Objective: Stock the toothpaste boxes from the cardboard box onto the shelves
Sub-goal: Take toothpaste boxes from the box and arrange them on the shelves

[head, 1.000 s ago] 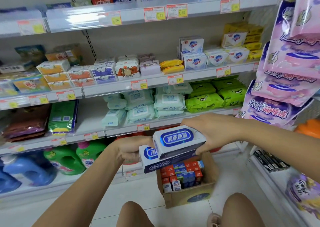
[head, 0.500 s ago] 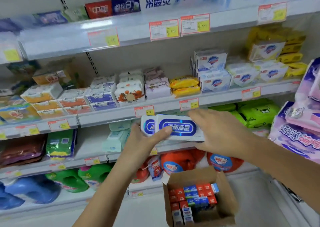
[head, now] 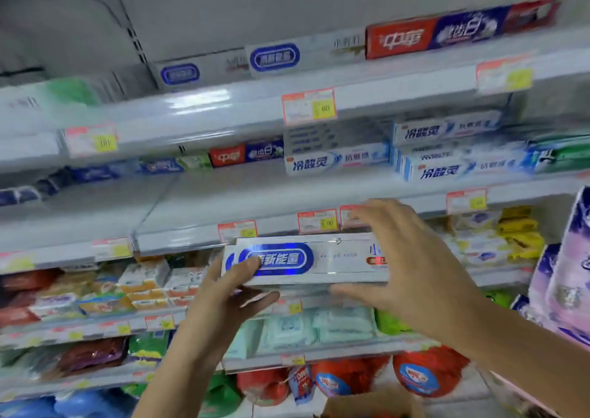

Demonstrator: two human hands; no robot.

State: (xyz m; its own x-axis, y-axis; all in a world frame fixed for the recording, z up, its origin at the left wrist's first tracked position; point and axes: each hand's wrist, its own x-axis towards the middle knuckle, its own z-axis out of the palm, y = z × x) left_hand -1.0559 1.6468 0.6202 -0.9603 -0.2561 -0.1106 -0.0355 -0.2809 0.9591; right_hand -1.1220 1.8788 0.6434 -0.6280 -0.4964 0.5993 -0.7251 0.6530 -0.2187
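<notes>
Toothpaste boxes (head: 303, 264), white with a blue oval, lay stacked and level between a person's two hands, long axis running left to right across the shelving; the left hand (head: 230, 293) gripped the stack's left end, thumb on the blue oval and fingers underneath; the right hand (head: 405, 258) spanned its right end, thumb below and fingers splayed wide over the top, the exact contact lost in blur. Matching stock (head: 274, 57) stood on the top shelf (head: 223, 105), well above the stack and a little to its left; a middle shelf (head: 223, 200) of other toothpaste ran between the two; the carton (head: 367, 401) showed only as a flap far beneath the stack. By the look of it, nothing of this load was yet placed; the lift called for was up and slightly left, stack level and lengthwise to the shelf edge, the left hand nearer the matching stock; a loose stack raised that high could slide apart.
</notes>
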